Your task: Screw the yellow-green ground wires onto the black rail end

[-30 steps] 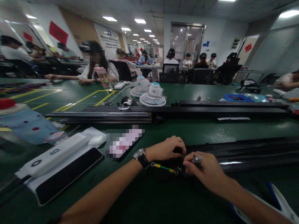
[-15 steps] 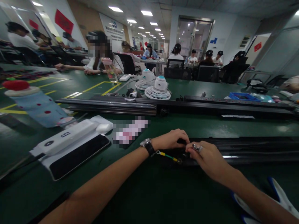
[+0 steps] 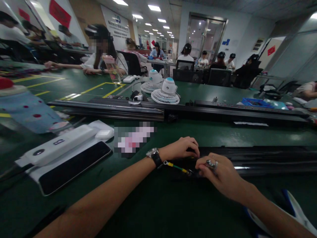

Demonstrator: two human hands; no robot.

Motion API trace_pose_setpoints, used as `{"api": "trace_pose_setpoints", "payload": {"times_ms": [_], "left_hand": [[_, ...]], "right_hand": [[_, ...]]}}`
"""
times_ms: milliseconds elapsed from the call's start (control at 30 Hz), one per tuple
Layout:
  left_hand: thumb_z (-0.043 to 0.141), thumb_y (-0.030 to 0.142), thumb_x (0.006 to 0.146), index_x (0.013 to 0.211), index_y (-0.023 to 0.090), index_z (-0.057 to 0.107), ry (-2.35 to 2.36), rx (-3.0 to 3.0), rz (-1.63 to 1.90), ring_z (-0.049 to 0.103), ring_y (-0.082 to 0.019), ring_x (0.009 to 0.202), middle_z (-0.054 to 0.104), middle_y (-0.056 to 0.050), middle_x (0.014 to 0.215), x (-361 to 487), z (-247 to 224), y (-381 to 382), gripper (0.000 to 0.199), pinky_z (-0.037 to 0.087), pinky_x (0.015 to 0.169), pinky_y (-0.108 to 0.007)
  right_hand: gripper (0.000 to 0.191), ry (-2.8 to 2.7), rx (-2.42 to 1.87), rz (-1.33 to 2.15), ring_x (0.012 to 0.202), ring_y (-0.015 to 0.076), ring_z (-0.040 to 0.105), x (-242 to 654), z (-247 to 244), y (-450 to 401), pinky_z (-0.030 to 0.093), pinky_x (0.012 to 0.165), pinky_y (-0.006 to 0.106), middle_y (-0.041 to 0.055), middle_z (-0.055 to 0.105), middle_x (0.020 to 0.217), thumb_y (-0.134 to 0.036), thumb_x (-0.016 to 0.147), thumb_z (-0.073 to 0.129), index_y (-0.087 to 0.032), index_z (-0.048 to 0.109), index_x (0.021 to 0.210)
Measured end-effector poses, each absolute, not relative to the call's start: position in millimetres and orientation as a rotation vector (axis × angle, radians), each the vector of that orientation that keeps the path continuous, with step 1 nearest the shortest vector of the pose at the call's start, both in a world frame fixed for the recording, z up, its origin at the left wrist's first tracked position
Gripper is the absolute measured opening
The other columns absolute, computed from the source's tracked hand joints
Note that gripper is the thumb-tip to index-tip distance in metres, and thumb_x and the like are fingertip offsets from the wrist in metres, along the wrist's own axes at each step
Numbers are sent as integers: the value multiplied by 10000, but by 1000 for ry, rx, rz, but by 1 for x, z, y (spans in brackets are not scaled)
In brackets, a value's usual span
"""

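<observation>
My left hand point(image 3: 182, 148), with a watch at the wrist, rests at the left end of a long black bar point(image 3: 260, 158), its fingers curled inward around something I cannot make out. Close to its right, my right hand point(image 3: 215, 168), wearing a ring, has thumb and fingers pinched together over the same end; what they hold is hidden. A short green wire point(image 3: 175, 166) with yellow sleeves and a ring terminal sticks out to the left below my left hand. Its other end meets a small dark part near my right fingertips.
A black phone point(image 3: 75, 168), a white device point(image 3: 58, 143) and a blue bottle point(image 3: 27, 107) lie to the left. Long dark rails point(image 3: 111, 110) and white fans point(image 3: 165, 92) are beyond. A white and blue object point(image 3: 297, 211) is at lower right. People sit further back.
The view has shifted slightly, so things on the left sit further left. My right hand has moved a little away from my left fingertips, leaving a small gap between them.
</observation>
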State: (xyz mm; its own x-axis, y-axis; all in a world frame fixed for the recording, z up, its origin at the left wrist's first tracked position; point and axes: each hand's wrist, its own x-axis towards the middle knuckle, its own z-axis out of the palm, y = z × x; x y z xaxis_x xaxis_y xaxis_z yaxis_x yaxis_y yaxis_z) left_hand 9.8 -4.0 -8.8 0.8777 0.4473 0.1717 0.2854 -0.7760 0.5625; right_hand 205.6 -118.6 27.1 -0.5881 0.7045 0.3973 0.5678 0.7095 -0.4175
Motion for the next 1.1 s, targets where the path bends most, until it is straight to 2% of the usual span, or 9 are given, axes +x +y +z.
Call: {"api": "trace_pose_setpoints", "payload": {"times_ms": [267,467,833,1000,1100], "left_hand": [[617,200,924,1100,261,690,427,2534,442,570,-170,1066,626,-36,1122,7,-2,-5,201,410,960,-308],[590,171,932,993,214,706,395,2636,447,570,-181,1066,630,-54,1115,7,-2,-4,138,433,938,-310],[550,149,950,1015,199,683,338,2699,399,573,-170,1048,631,-60,1105,-3,8,-3,156,448,925,-285],[564,172,948,1013,193,681,368,2803,362,561,-174,1026,627,-69,1102,0,7,-5,135,446,902,-282],[567,168,946,1003,193,677,372,2834,359,558,-170,1010,626,-67,1102,-1,8,-6,126,446,888,-281]], "right_hand": [[150,-2268,-1070,386,647,138,643,204,15,-118,481,628,265,-9,705,802,-289,997,488,-232,626,982],[162,-2290,-1104,433,645,141,632,203,15,-119,459,619,265,-21,679,744,-334,995,513,-233,631,948],[172,-2335,-1030,394,666,145,619,204,14,-119,431,632,268,-2,677,755,-292,1017,472,-219,612,949],[196,-2458,-944,371,728,153,612,205,19,-119,431,673,274,13,695,839,-264,1034,432,-221,616,985],[152,-2465,-940,386,739,148,618,208,20,-119,436,682,266,-1,701,850,-263,1021,475,-234,622,997]]}}
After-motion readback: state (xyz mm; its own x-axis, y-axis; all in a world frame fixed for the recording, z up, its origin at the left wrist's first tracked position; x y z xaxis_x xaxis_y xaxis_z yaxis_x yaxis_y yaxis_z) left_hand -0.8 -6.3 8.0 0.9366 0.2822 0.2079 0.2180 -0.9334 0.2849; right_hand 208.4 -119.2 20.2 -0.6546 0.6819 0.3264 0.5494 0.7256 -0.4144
